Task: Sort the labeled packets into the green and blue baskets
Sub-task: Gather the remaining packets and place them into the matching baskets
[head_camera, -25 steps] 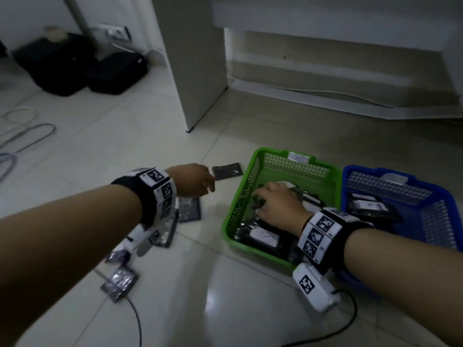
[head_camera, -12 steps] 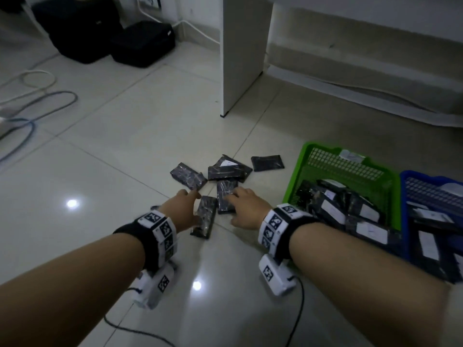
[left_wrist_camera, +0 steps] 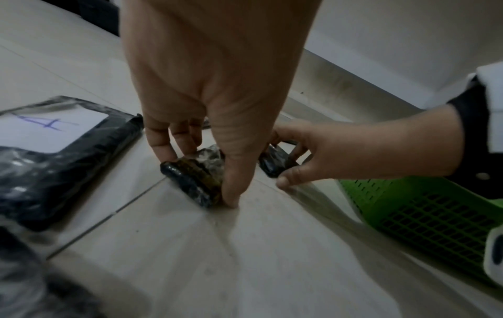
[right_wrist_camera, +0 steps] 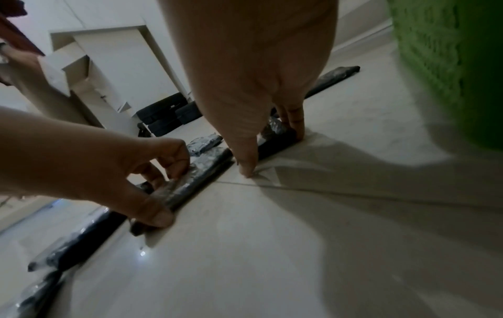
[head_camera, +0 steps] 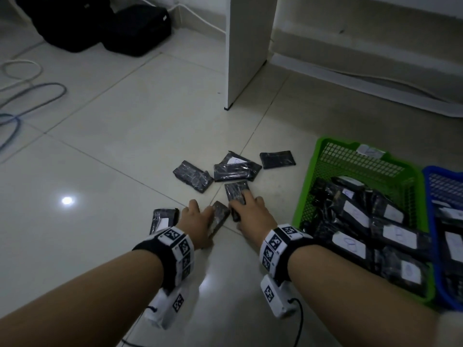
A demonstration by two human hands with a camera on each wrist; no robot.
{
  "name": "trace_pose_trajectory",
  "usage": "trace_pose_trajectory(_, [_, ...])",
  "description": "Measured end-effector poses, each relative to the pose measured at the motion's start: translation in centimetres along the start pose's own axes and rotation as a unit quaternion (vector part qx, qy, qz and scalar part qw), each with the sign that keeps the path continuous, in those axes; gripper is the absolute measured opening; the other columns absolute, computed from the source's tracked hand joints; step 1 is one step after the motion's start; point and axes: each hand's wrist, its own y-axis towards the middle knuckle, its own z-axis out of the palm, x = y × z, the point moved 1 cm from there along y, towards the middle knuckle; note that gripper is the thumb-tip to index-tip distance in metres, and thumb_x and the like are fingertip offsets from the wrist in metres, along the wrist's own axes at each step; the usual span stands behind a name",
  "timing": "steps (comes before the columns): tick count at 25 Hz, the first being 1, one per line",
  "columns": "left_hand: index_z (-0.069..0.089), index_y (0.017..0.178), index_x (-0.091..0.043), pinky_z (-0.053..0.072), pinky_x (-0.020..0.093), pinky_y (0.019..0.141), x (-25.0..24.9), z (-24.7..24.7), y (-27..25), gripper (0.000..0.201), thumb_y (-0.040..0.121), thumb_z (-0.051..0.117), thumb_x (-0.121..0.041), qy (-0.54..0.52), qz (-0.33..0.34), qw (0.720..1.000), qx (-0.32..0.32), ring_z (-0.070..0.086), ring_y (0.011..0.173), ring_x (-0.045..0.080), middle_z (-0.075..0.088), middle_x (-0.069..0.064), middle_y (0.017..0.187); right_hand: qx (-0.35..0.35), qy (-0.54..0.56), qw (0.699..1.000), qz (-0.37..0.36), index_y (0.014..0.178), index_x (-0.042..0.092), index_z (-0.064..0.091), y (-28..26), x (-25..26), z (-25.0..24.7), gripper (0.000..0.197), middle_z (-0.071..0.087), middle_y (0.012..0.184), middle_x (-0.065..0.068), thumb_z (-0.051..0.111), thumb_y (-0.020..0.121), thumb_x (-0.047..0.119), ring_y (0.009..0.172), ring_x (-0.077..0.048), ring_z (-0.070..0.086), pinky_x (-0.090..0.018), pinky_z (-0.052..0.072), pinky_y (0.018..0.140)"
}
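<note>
Two black wrapped packets lie side by side on the tiled floor. My left hand point(head_camera: 200, 219) pinches the nearer packet point(head_camera: 220, 216) between fingers and thumb, which the left wrist view shows on that packet point(left_wrist_camera: 185, 178). Beside it, my right hand point(head_camera: 244, 206) grips the other packet point(head_camera: 235, 191) by its long edges, thumb on the floor in the right wrist view, packet point(right_wrist_camera: 277, 137) under the fingers. The green basket point(head_camera: 313, 176) at the right holds several labeled packets. Only a strip of the blue basket point(head_camera: 431, 176) shows beyond it.
More packets lie loose on the floor: one point(head_camera: 193, 179) ahead left, an overlapping pair point(head_camera: 235, 169), one point(head_camera: 276, 159) further right, and a labeled one point(head_camera: 162, 217) by my left wrist. A white furniture panel point(head_camera: 246, 51), black bags point(head_camera: 100, 21) and cables point(head_camera: 25, 91) lie beyond.
A second ago my right hand was in the green basket and my left hovered over the floor. Both hands came down to the loose packets and now curl round one each.
</note>
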Motion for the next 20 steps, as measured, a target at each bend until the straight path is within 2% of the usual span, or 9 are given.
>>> trace_pose_trajectory(2, [0.035,0.119,-0.017,0.044,0.04,0.089,0.4,-0.2,-0.3,0.069,0.066,0.074,-0.038,-0.025,-0.016,1.0,0.004,0.044,0.109,0.034,0.038,0.011,0.119,-0.023,-0.018,1.0,0.004,0.122,0.026,0.043,-0.2,-0.2,-0.3,0.046,0.025,0.138,-0.009,0.062,0.082,0.013,0.11,-0.034,0.039,-0.04,0.045,0.083])
trace_pose_trajectory(4, [0.034,0.106,-0.02,0.046,0.036,0.079,0.7,-0.9,-0.5,0.053,0.07,0.071,-0.034,-0.111,-0.026,0.993,-0.015,0.051,0.098,0.028,0.049,0.009,0.112,-0.027,-0.062,0.998,-0.004,0.125,0.022,0.04,-0.5,-0.1,-0.6,0.045,0.03,0.135,-0.011,0.059,0.085,0.014,0.106,-0.034,0.045,-0.04,0.046,0.078])
trace_pose_trajectory(7, [0.04,0.103,-0.019,0.049,0.028,0.061,1.1,-2.6,-0.4,0.033,0.081,0.063,-0.026,-0.266,-0.066,0.961,-0.035,0.06,0.072,0.021,0.064,0.006,0.091,-0.036,-0.147,0.987,-0.055,0.132,0.016,0.031,-0.9,0.2,-1.6,0.046,0.042,0.126,-0.016,0.049,0.09,0.014,0.1,-0.035,0.053,-0.042,0.049,0.076])
trace_pose_trajectory(8, [0.046,0.104,-0.018,0.053,0.028,0.062,1.3,-3.0,-0.3,0.03,0.081,0.064,-0.025,-0.327,-0.086,0.94,-0.041,0.063,0.069,0.02,0.066,0.006,0.089,-0.054,-0.136,0.988,-0.054,0.134,0.017,0.031,-1.0,0.2,-2.5,0.045,0.047,0.123,-0.016,0.047,0.091,0.015,0.098,-0.035,0.055,-0.041,0.048,0.074])
trace_pose_trajectory(9, [0.051,0.105,-0.016,0.057,0.031,0.068,1.4,-3.3,-0.2,0.029,0.081,0.066,-0.023,-0.4,-0.098,0.91,-0.049,0.064,0.071,0.021,0.067,0.008,0.089,-0.075,-0.097,0.992,-0.033,0.132,0.019,0.034,-0.8,0.0,-3.5,0.044,0.052,0.119,-0.014,0.046,0.091,0.016,0.095,-0.034,0.057,-0.039,0.048,0.072])
trace_pose_trajectory(11, [0.057,0.108,-0.005,0.057,0.042,0.082,0.8,-4.1,-0.2,0.027,0.083,0.066,-0.013,-0.549,-0.095,0.828,-0.067,0.065,0.078,0.026,0.066,0.015,0.093,-0.113,0.091,0.988,0.056,0.123,0.02,0.045,-0.5,-0.8,-6.0,0.036,0.061,0.107,-0.009,0.05,0.088,0.019,0.089,-0.031,0.061,-0.035,0.049,0.071])
trace_pose_trajectory(13, [0.057,0.112,0.0,0.057,0.041,0.08,-0.5,-5.5,-0.4,0.028,0.085,0.059,0.0,-0.631,-0.068,0.77,-0.072,0.063,0.078,0.025,0.064,0.017,0.095,-0.093,0.332,0.929,0.136,0.114,0.016,0.052,0.0,-1.8,-8.0,0.029,0.065,0.096,-0.01,0.05,0.085,0.014,0.078,-0.031,0.064,-0.036,0.053,0.064])
trace_pose_trajectory(16, [0.057,0.119,-0.005,0.059,0.034,0.073,-2.9,-8.3,-1.0,0.033,0.087,0.054,0.003,-0.675,-0.011,0.734,-0.069,0.06,0.079,0.019,0.062,0.011,0.095,-0.02,0.496,0.853,0.161,0.112,0.006,0.053,-0.1,-2.9,-10.4,0.026,0.065,0.082,-0.015,0.044,0.089,0.012,0.057,-0.028,0.064,-0.028,0.046,0.046])
trace_pose_trajectory(20, [0.057,0.12,-0.009,0.06,0.035,0.071,-6.0,-11.7,-1.8,0.031,0.091,0.05,-0.001,-0.696,-0.004,0.714,-0.082,0.062,0.089,0.024,0.062,0.011,0.104,-0.012,0.527,0.836,0.155,0.106,0.013,0.053,-1.9,-5.3,-14.9,0.018,0.064,0.081,-0.014,0.04,0.094,0.01,0.055,-0.023,0.062,-0.021,0.045,0.04])
